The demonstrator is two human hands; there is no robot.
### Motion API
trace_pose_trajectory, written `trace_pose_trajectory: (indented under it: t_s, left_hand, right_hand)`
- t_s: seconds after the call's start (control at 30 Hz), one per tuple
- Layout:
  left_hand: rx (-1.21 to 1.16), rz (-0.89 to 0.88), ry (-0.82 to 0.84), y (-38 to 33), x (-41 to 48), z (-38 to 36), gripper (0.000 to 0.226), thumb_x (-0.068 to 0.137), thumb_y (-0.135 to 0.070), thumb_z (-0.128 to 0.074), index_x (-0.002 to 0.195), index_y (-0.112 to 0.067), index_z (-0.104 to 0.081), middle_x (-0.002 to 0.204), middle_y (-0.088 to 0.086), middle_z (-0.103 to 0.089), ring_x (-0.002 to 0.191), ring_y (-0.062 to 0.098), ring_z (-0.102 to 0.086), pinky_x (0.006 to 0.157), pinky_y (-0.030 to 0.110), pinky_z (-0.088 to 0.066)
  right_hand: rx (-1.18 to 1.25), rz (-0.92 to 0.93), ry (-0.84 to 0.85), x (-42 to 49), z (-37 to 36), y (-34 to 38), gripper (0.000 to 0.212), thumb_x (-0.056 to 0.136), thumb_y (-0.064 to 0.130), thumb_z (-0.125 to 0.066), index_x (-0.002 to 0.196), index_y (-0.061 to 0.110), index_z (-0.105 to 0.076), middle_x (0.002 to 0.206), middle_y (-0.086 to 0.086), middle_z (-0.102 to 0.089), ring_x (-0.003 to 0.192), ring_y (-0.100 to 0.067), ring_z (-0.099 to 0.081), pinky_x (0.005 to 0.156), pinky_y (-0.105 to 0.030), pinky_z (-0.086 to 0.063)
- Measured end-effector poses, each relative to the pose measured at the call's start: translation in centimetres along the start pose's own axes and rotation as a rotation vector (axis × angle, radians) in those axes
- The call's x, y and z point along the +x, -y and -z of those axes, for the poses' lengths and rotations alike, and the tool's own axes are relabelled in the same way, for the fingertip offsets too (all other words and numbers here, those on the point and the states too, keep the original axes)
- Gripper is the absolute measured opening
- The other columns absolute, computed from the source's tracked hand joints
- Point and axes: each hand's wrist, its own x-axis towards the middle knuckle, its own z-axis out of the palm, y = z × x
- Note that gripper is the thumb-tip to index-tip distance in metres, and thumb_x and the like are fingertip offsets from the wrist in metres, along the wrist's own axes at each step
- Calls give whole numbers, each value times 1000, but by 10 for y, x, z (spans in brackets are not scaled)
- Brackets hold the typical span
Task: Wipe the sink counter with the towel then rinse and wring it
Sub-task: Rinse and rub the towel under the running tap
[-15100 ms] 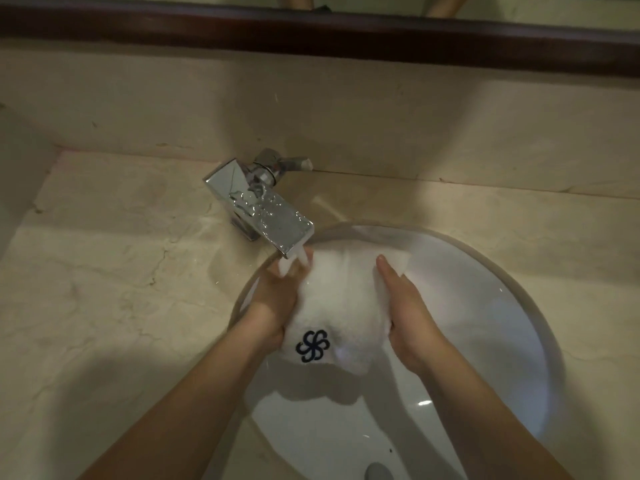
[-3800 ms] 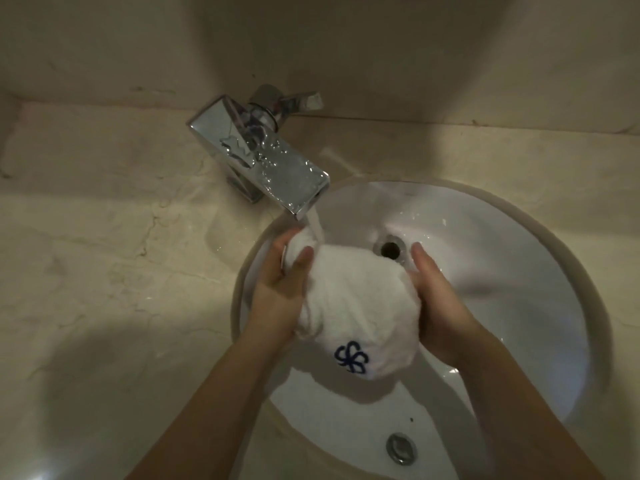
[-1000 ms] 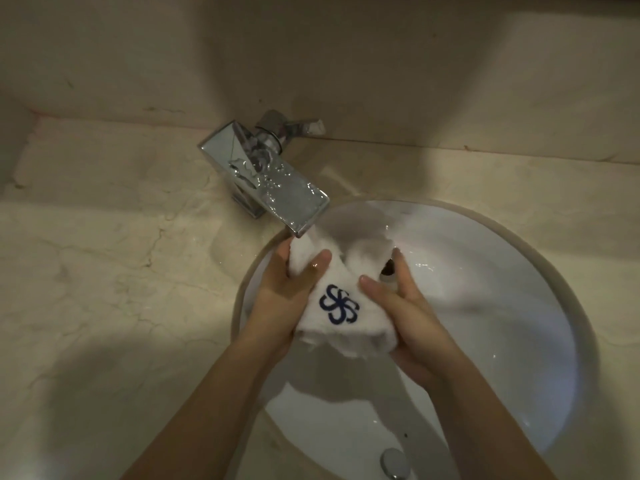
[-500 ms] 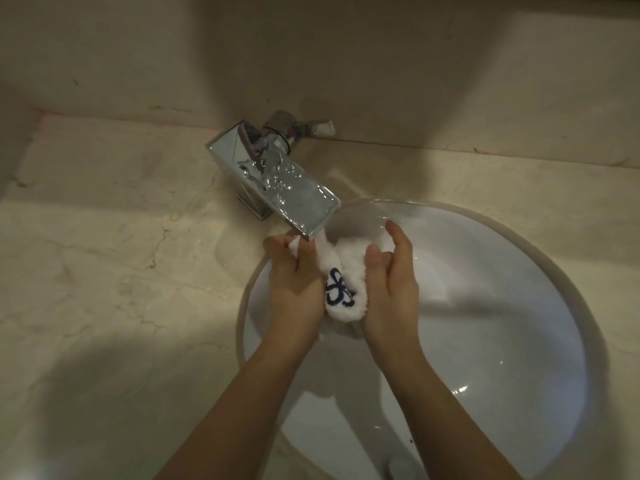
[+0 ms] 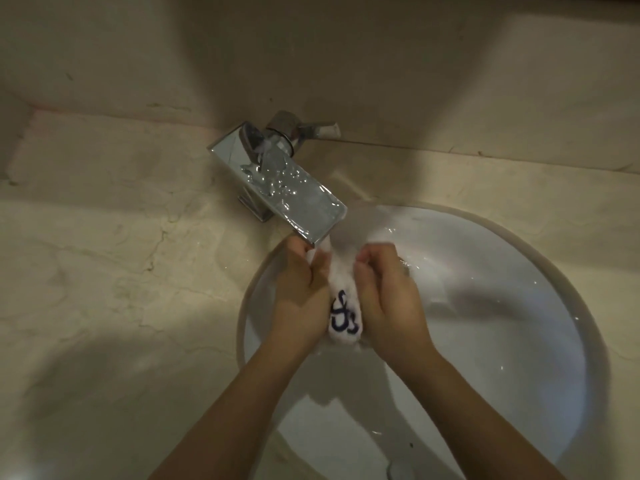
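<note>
A small white towel (image 5: pixel 341 289) with a dark blue flower emblem is bunched into a narrow roll over the white round sink basin (image 5: pixel 519 306). My left hand (image 5: pixel 303 292) grips its left side and my right hand (image 5: pixel 388 296) grips its right side, both with fingers curled tight around the cloth. The towel's upper end sits right under the spout of the chrome faucet (image 5: pixel 284 188). Most of the cloth is hidden between my palms.
The beige marble counter (image 5: pixel 121 271) spreads left of the basin and runs behind it to a marble backsplash (image 5: pixel 381 64). The faucet lever (image 5: pixel 311 128) points right. The drain plug (image 5: pixel 398 471) shows at the bottom edge. Water glistens in the basin.
Over the last second my hands closed together and squeezed the spread towel into a tight roll. My fingers curled into fists around it, and the emblem is now crumpled between my palms.
</note>
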Motion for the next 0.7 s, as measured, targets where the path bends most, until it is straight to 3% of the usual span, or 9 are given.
trace_pose_trajectory:
  t_s: [0.07,0.17,0.27,0.4,0.47,0.53,0.6,0.7]
  left_hand:
    - [-82,40,34,2,5,0,11,107,-27,-48,108,-18,-54,71,-11,-62,70,3,-63,60,4,-42]
    - [-107,60,61,2,-1,-1,9,106,-29,-50,100,-21,-50,74,-10,-65,67,-5,-63,61,10,-45]
    - [-19,6,46,3,-16,-5,5,105,-29,-50,102,-31,-46,86,-13,-62,74,-14,-60,67,6,-44]
    - [-71,-63,-22,11,-26,-4,16,104,-28,-53,98,-40,-45,98,-12,-61,85,-7,-59,82,18,-49]
    - [-151,-30,0,13,-28,0,16,103,-31,-54,97,-43,-46,93,-14,-64,82,-4,-62,82,29,-57]
    - [-162,-24,51,14,-30,4,12,102,-38,-55,99,-45,-46,92,-23,-65,84,-3,-64,84,37,-59]
    - [-97,-14,125,12,-31,5,19,97,-45,-59,107,-45,-42,98,-29,-63,89,-6,-65,87,36,-59]
    - [-28,61,128,4,-31,5,41,91,-49,-67,117,-39,-37,106,-20,-61,89,-8,-64,81,23,-55]
  right_hand:
    - [61,68,17,-22,8,4,18,104,20,-49,101,37,-46,84,13,-58,74,-7,-58,62,-19,-41]
    - [42,73,15,-26,5,-1,14,103,23,-50,104,37,-46,86,16,-60,75,-4,-61,65,-12,-41]
    - [156,-139,-27,-6,-2,-14,10,101,35,-50,111,31,-49,83,9,-60,74,-5,-61,68,-21,-47]
    - [397,-384,-17,-9,6,-14,19,104,27,-62,120,27,-52,72,16,-60,66,-4,-61,61,-23,-51]
    - [598,-627,83,-15,13,-9,36,99,36,-67,132,31,-52,91,16,-75,80,-12,-75,67,-30,-60]
    - [703,-762,209,-16,18,-6,45,95,41,-70,136,25,-58,108,1,-81,94,-24,-80,79,-41,-64]
    - [708,-740,153,-14,13,-6,42,96,32,-72,135,23,-59,112,0,-81,99,-26,-79,80,-40,-65]
    - [514,-504,-82,-14,6,-3,69,94,24,-76,151,40,-39,146,10,-58,122,-12,-67,95,-34,-61]
